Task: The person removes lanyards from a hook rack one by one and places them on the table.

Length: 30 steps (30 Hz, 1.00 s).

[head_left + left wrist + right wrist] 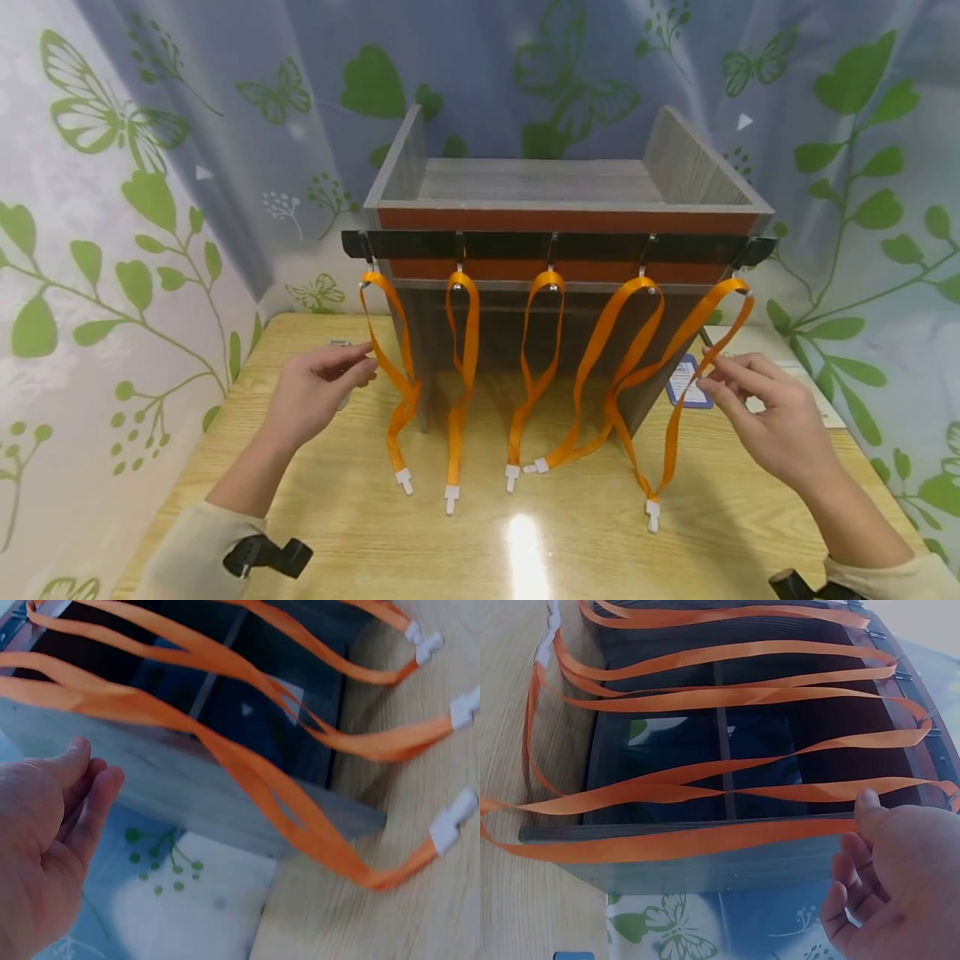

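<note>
Several orange lanyards with white plastic clips hang from the hooks of a black rail on the front of a grey wooden shelf box. My right hand pinches one strap of the rightmost lanyard between thumb and fingers, pulling it out to the side; the right wrist view shows this strap running into the fingers. Beside the leftmost lanyard, my left hand has loosely bent fingers. In the left wrist view, that hand holds nothing and is apart from the straps.
The shelf box stands on a light wooden table. At the right lie a blue-edged card and a pale flat booklet or box. A small grey object is partly hidden behind my left hand. A patterned curtain hangs behind.
</note>
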{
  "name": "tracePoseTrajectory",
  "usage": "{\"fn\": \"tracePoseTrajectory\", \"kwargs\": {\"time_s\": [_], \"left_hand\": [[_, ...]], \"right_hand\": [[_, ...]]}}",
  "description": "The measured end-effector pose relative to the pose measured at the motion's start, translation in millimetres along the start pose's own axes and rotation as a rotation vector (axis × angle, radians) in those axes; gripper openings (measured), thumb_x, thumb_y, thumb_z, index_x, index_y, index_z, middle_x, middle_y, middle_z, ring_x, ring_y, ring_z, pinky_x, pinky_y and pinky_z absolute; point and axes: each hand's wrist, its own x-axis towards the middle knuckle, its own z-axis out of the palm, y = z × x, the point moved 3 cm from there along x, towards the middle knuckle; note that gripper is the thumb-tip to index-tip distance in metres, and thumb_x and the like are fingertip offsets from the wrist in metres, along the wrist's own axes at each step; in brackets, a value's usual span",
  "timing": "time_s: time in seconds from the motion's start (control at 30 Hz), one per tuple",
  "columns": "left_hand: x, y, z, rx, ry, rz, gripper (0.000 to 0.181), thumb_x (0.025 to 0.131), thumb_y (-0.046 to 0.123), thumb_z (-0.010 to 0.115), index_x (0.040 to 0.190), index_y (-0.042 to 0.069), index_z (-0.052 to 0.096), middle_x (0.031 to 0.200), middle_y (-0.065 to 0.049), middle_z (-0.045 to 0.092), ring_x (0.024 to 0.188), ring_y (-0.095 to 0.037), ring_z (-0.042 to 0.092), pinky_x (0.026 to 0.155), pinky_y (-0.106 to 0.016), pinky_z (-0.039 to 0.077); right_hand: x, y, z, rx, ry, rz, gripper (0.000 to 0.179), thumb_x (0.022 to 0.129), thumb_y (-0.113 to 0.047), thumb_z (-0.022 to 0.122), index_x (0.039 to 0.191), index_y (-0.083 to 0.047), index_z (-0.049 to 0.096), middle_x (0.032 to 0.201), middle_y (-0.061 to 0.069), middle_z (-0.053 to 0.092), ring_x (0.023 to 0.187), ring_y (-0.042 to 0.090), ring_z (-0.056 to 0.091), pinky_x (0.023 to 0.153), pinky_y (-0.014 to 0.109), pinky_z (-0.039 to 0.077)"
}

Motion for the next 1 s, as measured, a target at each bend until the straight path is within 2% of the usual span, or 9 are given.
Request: {"fn": "tracePoseTrajectory", "kwargs": {"time_s": [0.17,0.27,0.37,0.57,0.67,0.77,0.87,1.0], "left_hand": [[4.6,12.8,9.1,-0.101,-0.02,-0.036,0.032,0.093,0.012,0.071,0.123,0.001,0.069,0.106,-0.022,0.074,0.077,-0.004,0.073,0.074,-0.023,0.061],[8.4,19.4,14.1,-0.132,-0.033,-0.053,0.034,0.092,0.014,0.073,0.124,0.006,0.07,0.098,-0.018,0.076,0.074,-0.012,0.074,0.072,-0.026,0.062],[11.9,24.5,17.9,-0.171,-0.031,-0.075,0.037,0.09,0.014,0.075,0.125,0.006,0.069,0.091,-0.015,0.077,0.07,-0.017,0.075,0.071,-0.029,0.063],[12.8,31.7,22.6,-0.265,-0.013,-0.069,0.036,0.091,0.007,0.071,0.125,-0.005,0.066,0.088,-0.009,0.078,0.068,-0.019,0.074,0.068,-0.033,0.064],[11.2,31.0,23.2,-0.328,-0.008,-0.073,0.035,0.095,0.006,0.066,0.126,-0.009,0.063,0.091,0.0,0.078,0.071,-0.014,0.074,0.071,-0.036,0.063],[11.7,30.4,24.4,-0.375,0.006,-0.077,0.035,0.096,0.007,0.065,0.125,-0.011,0.063,0.09,0.006,0.078,0.072,-0.012,0.075,0.072,-0.036,0.063],[14.6,32.1,28.5,-0.418,0.029,-0.088,0.037,0.094,0.008,0.068,0.126,-0.011,0.062,0.089,0.005,0.078,0.073,-0.012,0.076,0.073,-0.036,0.063],[18.5,34.8,34.7,-0.478,0.085,-0.114,0.044,0.089,0.008,0.074,0.126,-0.012,0.061,0.086,0.002,0.078,0.073,-0.014,0.076,0.072,-0.036,0.063]], "right_hand": [[6.2,0,1,0.002,0.012,-0.015,0.018,0.081,0.007,0.076,0.096,-0.004,0.076,0.092,-0.009,0.063,0.076,-0.008,0.048,0.058,0.012,0.038],[8.2,2,3,0.019,0.028,0.007,0.016,0.083,0.006,0.076,0.089,-0.009,0.075,0.087,-0.008,0.062,0.074,-0.006,0.046,0.056,0.012,0.035],[8.7,1,6,0.071,0.055,0.036,0.018,0.082,0.009,0.074,0.085,-0.009,0.073,0.083,-0.007,0.061,0.072,-0.002,0.044,0.055,0.014,0.032],[11.1,-6,11,0.187,0.072,0.081,0.011,0.087,0.008,0.071,0.081,-0.002,0.073,0.079,-0.009,0.062,0.072,0.001,0.046,0.059,0.014,0.035],[13.2,-9,14,0.208,0.069,0.091,0.008,0.089,0.003,0.071,0.082,-0.001,0.073,0.079,-0.011,0.062,0.071,0.001,0.047,0.06,0.014,0.037],[13.5,-8,15,0.22,0.077,0.104,0.009,0.086,0.008,0.071,0.084,0.0,0.074,0.08,-0.011,0.064,0.069,0.002,0.048,0.058,0.015,0.039],[12.7,-6,16,0.232,0.094,0.119,0.012,0.084,0.011,0.072,0.088,0.001,0.076,0.081,-0.01,0.067,0.066,0.002,0.05,0.055,0.014,0.041],[14.7,-7,17,0.238,0.097,0.143,0.009,0.085,0.006,0.073,0.091,0.0,0.077,0.082,-0.005,0.071,0.066,0.002,0.052,0.056,0.012,0.043]]}}
